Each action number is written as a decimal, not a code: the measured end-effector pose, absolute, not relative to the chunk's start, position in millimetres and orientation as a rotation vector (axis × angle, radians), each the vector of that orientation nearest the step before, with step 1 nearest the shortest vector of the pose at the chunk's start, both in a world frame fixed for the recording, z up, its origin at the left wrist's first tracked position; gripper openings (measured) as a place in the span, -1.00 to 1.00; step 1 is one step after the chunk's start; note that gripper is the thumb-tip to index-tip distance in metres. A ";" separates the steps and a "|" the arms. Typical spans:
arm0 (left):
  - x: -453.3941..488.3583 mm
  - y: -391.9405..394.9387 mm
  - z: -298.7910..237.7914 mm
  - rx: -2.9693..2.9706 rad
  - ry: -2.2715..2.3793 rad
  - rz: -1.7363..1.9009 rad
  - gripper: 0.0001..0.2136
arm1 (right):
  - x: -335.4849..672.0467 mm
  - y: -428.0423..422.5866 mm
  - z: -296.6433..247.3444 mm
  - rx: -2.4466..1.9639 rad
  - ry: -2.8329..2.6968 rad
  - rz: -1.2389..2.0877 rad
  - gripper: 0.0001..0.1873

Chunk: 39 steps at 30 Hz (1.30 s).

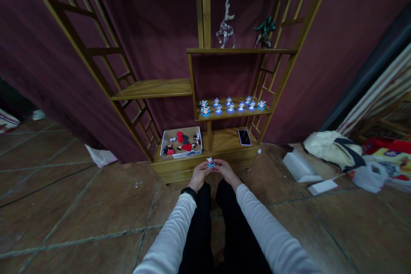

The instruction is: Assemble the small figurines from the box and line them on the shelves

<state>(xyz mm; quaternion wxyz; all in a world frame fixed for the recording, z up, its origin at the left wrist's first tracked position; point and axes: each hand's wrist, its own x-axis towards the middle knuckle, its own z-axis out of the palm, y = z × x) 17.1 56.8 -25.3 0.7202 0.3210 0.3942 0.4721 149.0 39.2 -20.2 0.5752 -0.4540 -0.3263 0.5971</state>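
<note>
Between my two hands I hold a small figurine point(210, 162), white and dark on top with a blue base. My left hand point(199, 174) grips it from the left, fingers closed. From the other side the fingers of my right hand point(225, 170) pinch it. Just beyond my hands, on the low shelf, stands an open cardboard box point(164, 139) with several figurines and red pieces lying in it. Two rows of small blue and white figurines point(230, 108) stand on the shelf above and to the right.
A phone point(244, 137) lies on the wooden display rack's bottom shelf point(221, 139). A clear deer figure point(226, 30) and a green ornament point(265, 32) stand higher up. White boxes point(302, 167), a cloth bag point(332, 149) and a plastic bag point(369, 175) rest on the right floor.
</note>
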 end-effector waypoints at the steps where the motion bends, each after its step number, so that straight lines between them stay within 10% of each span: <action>1: 16.9 56.7 -24.4 0.702 0.862 1.037 -0.66 | 149.3 39.1 -21.4 -1.059 -0.754 1.385 -0.61; 39: 15.5 55.9 -14.8 0.631 0.816 1.013 -0.73 | 162.2 34.1 -17.3 -0.996 -0.860 1.339 -0.67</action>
